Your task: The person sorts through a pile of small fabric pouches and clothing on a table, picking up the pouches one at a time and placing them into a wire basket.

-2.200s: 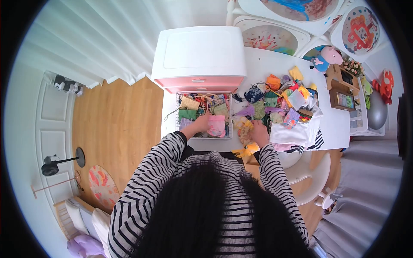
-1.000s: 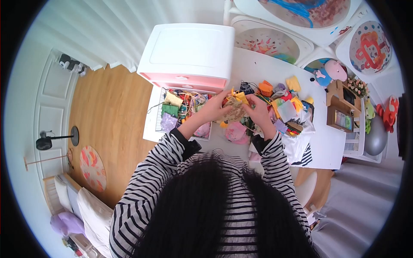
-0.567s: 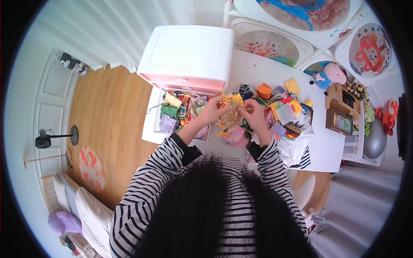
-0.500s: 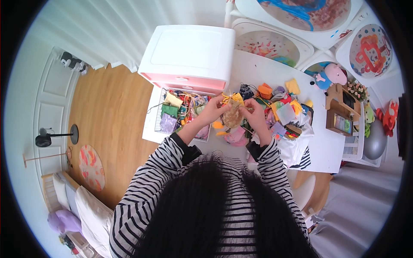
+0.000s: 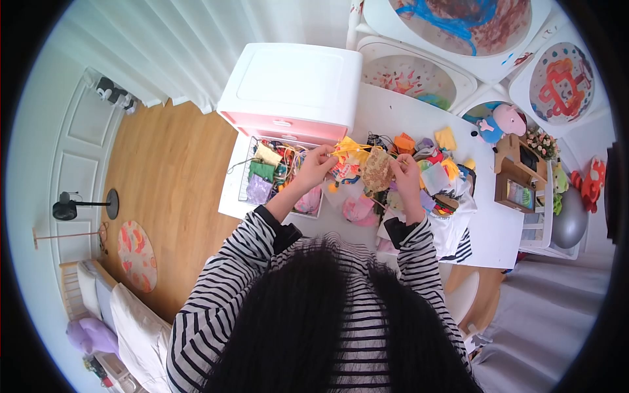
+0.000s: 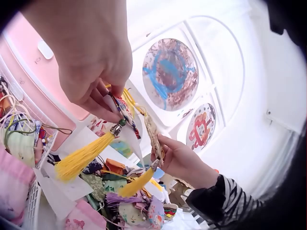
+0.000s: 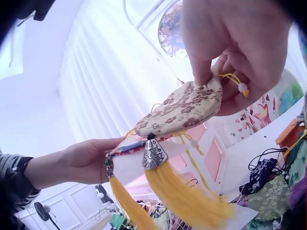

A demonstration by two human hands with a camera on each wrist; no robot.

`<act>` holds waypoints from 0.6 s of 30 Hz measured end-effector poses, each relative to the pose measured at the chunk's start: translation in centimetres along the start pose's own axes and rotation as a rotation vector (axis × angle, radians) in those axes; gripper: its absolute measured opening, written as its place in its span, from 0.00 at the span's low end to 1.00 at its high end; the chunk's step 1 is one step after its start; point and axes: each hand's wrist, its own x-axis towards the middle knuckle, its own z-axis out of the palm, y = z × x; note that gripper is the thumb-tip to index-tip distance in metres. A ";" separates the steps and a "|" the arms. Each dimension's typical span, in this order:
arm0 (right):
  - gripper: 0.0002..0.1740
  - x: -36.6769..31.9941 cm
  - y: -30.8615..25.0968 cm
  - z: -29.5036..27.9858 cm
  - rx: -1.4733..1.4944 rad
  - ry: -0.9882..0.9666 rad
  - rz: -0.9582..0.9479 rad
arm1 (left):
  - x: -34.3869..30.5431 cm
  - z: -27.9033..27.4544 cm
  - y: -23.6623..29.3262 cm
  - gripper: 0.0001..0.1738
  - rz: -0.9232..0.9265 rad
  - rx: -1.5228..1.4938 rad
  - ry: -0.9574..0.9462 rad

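My left hand [image 5: 316, 165] pinches a red, white and blue patterned sachet [image 5: 344, 172] at its edge. A yellow tassel [image 6: 86, 155] hangs from it below a silver cap. Between finger and thumb, my right hand [image 5: 407, 177] holds a tan sachet with brown flowers [image 7: 180, 111]; yellow cords and a white bead show at its top. Its own yellow tassel [image 7: 184, 196] hangs from an ornate silver cap [image 7: 155, 154]. Both sachets are held up side by side over the table, yellow cords stretching between them in the head view.
Left of the hands, a white wire basket [image 5: 318, 208] holds small pouches and cords before a white and pink drawer unit [image 5: 288, 85]. A heap of coloured pouches [image 5: 436, 173] covers the table's right part. Pink pouches [image 5: 358, 209] lie in front.
The left hand came up from the basket and the right hand from the table's front. Both worked close together at the tan sachet, then moved apart, bringing the red, white and blue sachet into sight.
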 end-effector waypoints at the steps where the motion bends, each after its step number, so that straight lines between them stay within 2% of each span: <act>1: 0.06 -0.1 -0.4 -0.2 0.021 -0.010 0.040 | 0.0 0.0 0.1 0.06 0.003 -0.001 -0.001; 7: 0.06 -0.7 -2.2 0.0 0.090 -0.020 0.019 | -0.1 0.8 0.2 0.08 0.001 -0.054 0.001; 10: 0.06 -0.4 -1.3 0.4 0.115 -0.034 0.009 | 0.2 1.1 0.0 0.08 0.062 -0.124 -0.034; 13: 0.06 -0.2 -0.3 1.1 0.101 -0.072 0.074 | -0.5 1.9 1.2 0.07 0.001 -0.047 -0.078; 15: 0.06 -0.2 0.2 1.7 0.089 -0.054 0.061 | -0.8 2.6 1.5 0.10 -0.017 -0.198 -0.180; 16: 0.06 -0.3 0.4 2.1 0.077 -0.036 0.051 | -0.5 2.6 0.9 0.10 -0.015 -0.199 -0.178; 18: 0.06 -0.3 0.6 2.6 0.105 -0.041 0.043 | -0.2 2.6 0.2 0.14 -0.104 -0.156 -0.326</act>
